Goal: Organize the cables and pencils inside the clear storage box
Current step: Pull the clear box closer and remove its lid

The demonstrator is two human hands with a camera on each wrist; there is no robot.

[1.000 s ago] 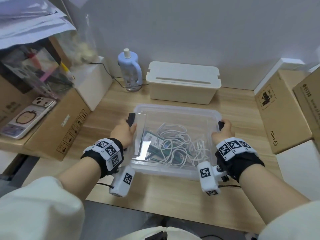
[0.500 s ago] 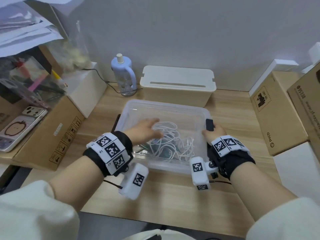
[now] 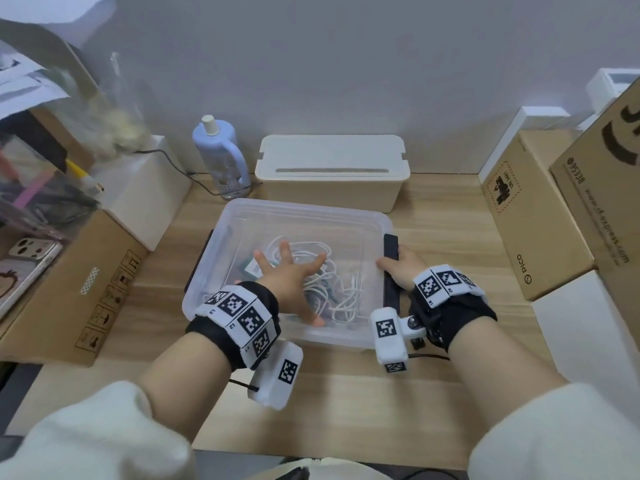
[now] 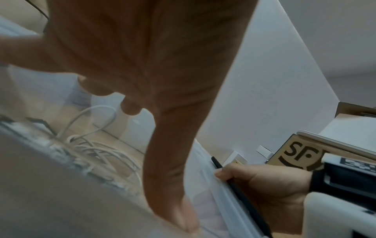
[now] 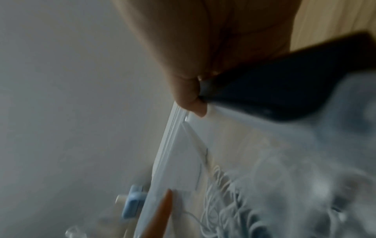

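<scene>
The left hand [image 3: 289, 275] is spread flat, fingers apart, over the lid of the clear storage box [image 3: 298, 216], while the right hand [image 3: 401, 268] is curled round the black latch [image 3: 390, 245] at the box's right edge. The step in hand looks like freeing the lid. It is best done with the lid pressed down steadily so the latch can be swung off without the box sliding on the surface [image 3: 346, 393]; the opposite latch probably needs the same.

Inside the box, which sits at the middle of the surface, a loose tangle of white cables [image 3: 332, 292] is seen, with a greenish item beneath. Pencils cannot be made out. A closed white box [image 3: 332, 161] is set just behind.
</scene>
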